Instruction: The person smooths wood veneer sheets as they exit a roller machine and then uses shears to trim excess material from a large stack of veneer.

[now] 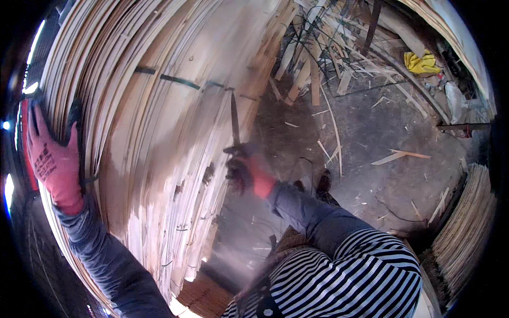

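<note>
A tall stack of thin wood veneer sheets (143, 116) fills the left and middle, its many edges fanned and uneven. My left hand (53, 156), in a red glove with dark fingertips, lies with fingers spread on the stack's far-left side. A knife (235, 119) with a narrow dark blade points away from me in my right hand (246, 172). That hand, in a red and dark glove, closes round the handle beside the stack's right edge. Its fingers are slightly blurred. Pieces of dark strap (180, 81) lie across the sheets near the blade.
Wood scraps and dark strap pieces form a pile (318, 53) on the floor at the far right. Loose slivers (400, 155) lie nearer. A yellow glove-like item (421, 62) rests beyond a long bar. Another veneer stack (466, 228) stands at the right.
</note>
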The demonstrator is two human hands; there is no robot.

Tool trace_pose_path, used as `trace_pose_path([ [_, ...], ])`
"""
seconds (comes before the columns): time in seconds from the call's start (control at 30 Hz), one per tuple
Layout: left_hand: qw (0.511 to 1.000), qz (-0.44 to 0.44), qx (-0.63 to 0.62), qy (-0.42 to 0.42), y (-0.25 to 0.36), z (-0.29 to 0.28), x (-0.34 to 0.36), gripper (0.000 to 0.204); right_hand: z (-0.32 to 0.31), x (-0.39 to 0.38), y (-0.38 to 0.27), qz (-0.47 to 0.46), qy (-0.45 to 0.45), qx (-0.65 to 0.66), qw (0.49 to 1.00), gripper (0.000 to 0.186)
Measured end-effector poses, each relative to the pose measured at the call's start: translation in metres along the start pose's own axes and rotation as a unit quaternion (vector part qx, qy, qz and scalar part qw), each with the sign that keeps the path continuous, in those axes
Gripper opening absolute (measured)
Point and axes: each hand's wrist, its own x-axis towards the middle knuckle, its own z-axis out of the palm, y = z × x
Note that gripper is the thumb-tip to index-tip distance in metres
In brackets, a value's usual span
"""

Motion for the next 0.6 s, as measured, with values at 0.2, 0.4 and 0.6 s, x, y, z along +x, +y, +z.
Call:
trace_pose_path([
  [0.2, 0.999, 0.008, -0.025, -0.028, 0.002, 0.008, 0.007, 0.07, -0.06, 0.061, -0.001, 0.004, 0.039, 0.04, 0.998, 0.052],
  [0.4, 0.997, 0.056, -0.06, -0.004, -0.026, -0.002, -0.016, 0.055, -0.062, 0.105, 0.013, -0.007, -0.028, 0.098, 0.995, 0.056],
  [0.6, 0.992, 0.108, -0.057, 0.012, -0.029, -0.011, -0.018, 0.054, -0.07, 0.141, 0.047, -0.089, -0.002, 0.072, 0.993, 0.055],
])
